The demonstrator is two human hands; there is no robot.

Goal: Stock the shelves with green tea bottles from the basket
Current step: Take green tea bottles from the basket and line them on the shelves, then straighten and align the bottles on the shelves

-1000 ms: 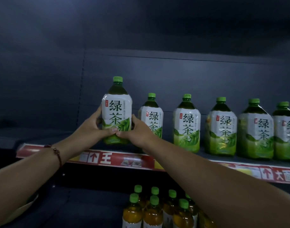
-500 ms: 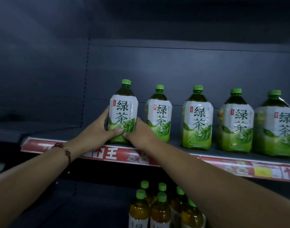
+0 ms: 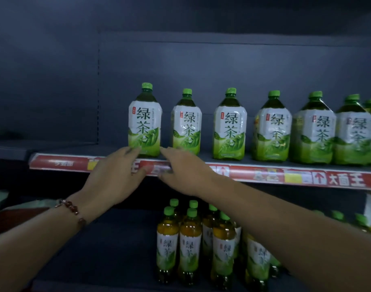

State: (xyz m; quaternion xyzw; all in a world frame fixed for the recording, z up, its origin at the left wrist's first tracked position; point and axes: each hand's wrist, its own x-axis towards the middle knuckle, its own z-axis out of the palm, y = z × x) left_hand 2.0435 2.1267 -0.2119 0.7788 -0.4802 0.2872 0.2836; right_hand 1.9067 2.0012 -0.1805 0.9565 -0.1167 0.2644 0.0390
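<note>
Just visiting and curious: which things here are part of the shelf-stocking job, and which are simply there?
Part of the job:
leftmost big bottle
other big bottles
upper shelf
left hand
right hand

Simply there:
small bottles below
red price strip
bead bracelet

Left of the end bottle [image 3: 144, 121] the upper shelf [image 3: 79, 151] lies bare to the back panel, open to a hand. To its right the bottle row [image 3: 271, 127] fills the shelf, with narrow gaps between bottles. Both hands [image 3: 115, 175] [image 3: 181, 171] hover before the red price strip [image 3: 306, 175]. Below, small bottles [image 3: 188, 245] crowd the lower shelf's middle; its left side is open.
</note>
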